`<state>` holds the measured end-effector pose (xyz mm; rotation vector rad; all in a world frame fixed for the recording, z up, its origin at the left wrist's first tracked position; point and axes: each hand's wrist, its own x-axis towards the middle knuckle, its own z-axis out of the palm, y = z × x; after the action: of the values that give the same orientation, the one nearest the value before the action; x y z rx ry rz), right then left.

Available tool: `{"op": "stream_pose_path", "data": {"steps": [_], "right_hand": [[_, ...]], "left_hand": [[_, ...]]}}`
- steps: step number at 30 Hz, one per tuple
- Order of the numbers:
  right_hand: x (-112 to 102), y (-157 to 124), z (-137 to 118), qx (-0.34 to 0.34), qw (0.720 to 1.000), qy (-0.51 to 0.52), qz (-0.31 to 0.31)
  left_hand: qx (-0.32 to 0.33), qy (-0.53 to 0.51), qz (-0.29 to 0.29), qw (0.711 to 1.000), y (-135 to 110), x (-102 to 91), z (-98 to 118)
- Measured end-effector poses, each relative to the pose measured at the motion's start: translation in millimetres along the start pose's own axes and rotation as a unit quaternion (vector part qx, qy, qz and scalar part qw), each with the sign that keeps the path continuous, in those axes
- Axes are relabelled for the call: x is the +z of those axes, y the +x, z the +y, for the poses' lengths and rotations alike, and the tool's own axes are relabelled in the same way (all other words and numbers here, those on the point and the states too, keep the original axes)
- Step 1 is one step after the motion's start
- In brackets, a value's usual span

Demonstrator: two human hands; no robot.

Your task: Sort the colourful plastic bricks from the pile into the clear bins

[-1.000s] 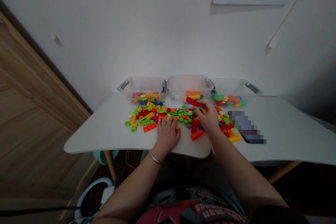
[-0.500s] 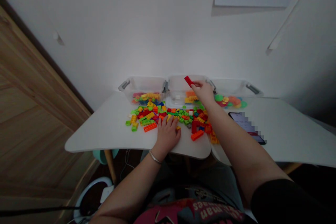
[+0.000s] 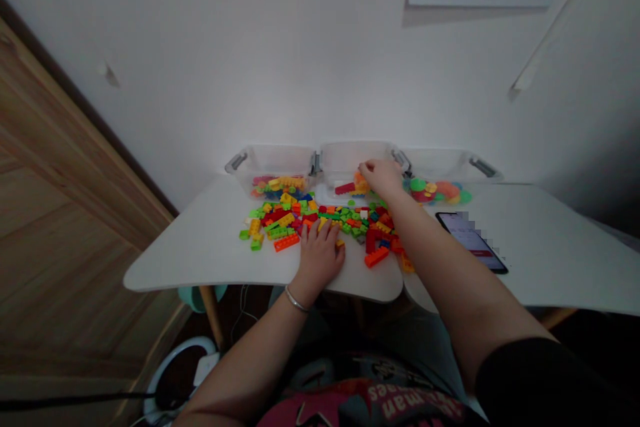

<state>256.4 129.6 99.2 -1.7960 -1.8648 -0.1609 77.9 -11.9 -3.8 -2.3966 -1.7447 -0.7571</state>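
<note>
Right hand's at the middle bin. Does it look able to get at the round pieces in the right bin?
Probably yes: the right hand is at the edge of the middle bin, beside the lidless right bin. Only clear bin walls lie between it and the round pieces.

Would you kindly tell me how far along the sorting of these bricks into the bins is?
Early on, it seems. Done: the three clear plastic bins hold some pieces, round ones in the right bin. In hand: the right hand is over the middle bin, beside a long red brick. Remaining: a large heap of bricks lies on the white table, beside the left hand.
</note>
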Motion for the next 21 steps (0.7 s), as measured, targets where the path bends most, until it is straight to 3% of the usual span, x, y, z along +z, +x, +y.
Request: {"op": "stream_pose_path", "data": {"steps": [5, 9, 13, 17, 21], "right_hand": [[-7, -9, 11, -0.066, 0.987, 0.132, 0.057], [-23, -34, 17, -0.121, 0.967, 0.195, 0.113], [-32, -72, 26, -0.149, 0.966, 0.211, 0.021], [-25, -109, 42, -0.202, 0.956, 0.19, -0.093], [-17, -137, 58, -0.225, 0.954, 0.177, -0.094]], "left_hand": [[-0.001, 0.0, -0.002, 1.0, 0, -0.9, 1], [-0.001, 0.002, -0.002, 1.0, 1, -2.0, 1], [0.005, 0.004, -0.001, 1.0, 1, -3.1, 2], [0.007, 0.014, 0.001, 1.0, 0, -2.3, 2], [0.007, 0.028, 0.006, 1.0, 0, -0.7, 2]]}}
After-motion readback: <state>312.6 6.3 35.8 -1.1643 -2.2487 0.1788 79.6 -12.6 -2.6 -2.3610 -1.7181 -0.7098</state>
